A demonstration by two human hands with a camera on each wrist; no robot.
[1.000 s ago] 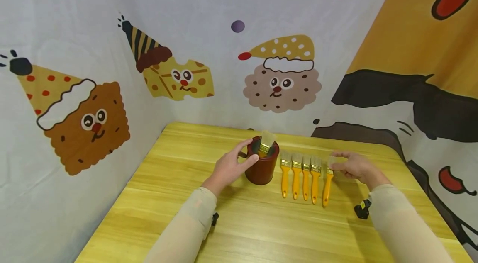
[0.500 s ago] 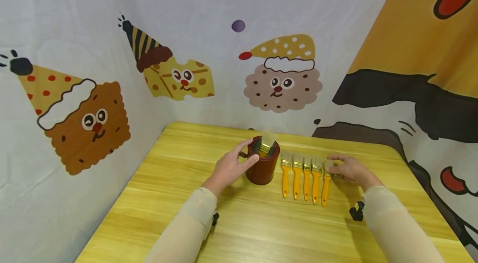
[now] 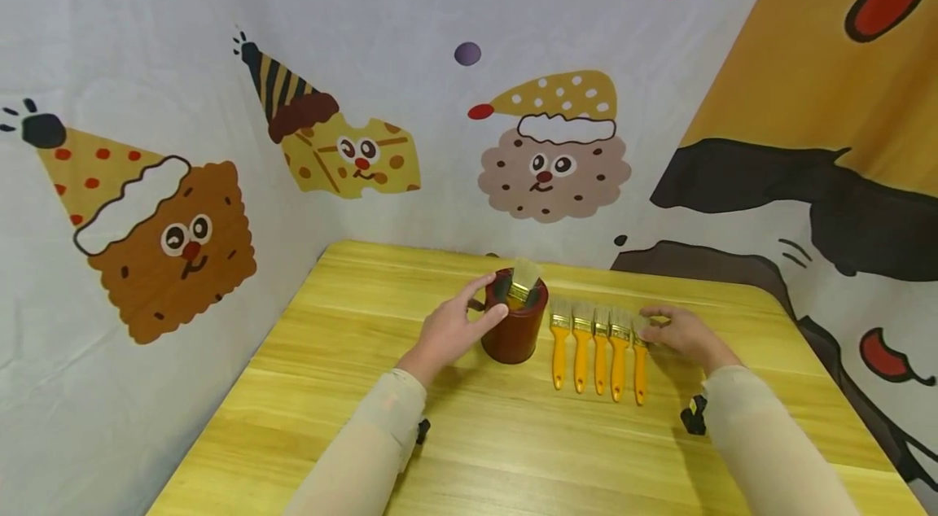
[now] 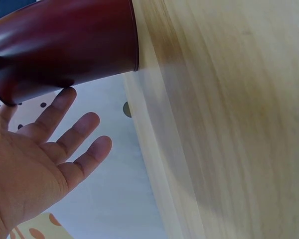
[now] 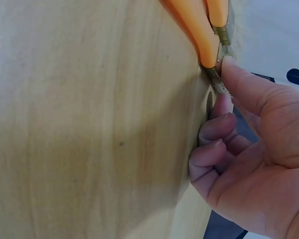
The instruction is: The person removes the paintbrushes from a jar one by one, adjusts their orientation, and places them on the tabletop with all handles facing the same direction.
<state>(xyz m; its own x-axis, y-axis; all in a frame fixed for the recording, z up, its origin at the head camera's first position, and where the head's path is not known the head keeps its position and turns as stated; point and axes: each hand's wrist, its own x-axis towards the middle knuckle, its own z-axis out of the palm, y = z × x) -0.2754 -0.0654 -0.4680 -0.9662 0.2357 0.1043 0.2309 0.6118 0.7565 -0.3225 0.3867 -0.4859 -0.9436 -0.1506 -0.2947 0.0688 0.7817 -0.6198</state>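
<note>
A dark red mug (image 3: 510,338) stands upright on the table, and a paintbrush (image 3: 523,280) leans in it with its bristles up. My left hand (image 3: 453,330) holds the mug at its left side, thumb on the near rim and index finger at the far rim. The other fingers of that hand (image 4: 32,167) are spread beside the mug in the left wrist view. My right hand (image 3: 683,334) pinches the bristle end of the rightmost paintbrush (image 3: 641,376), whose orange handle lies on the table. Seen from the right wrist, the hand (image 5: 261,144) has thumb and index finger at the bristles.
Several more orange-handled paintbrushes (image 3: 600,365) lie side by side between the mug and my right hand, bristles away from me. The wooden table (image 3: 528,451) meets a white cloth wall (image 3: 381,28) printed with cartoon snacks at its back and left.
My right hand has moved left with the rightmost paintbrush, bringing it close beside the row and straightening it. My left hand and the mug have stayed in place.
</note>
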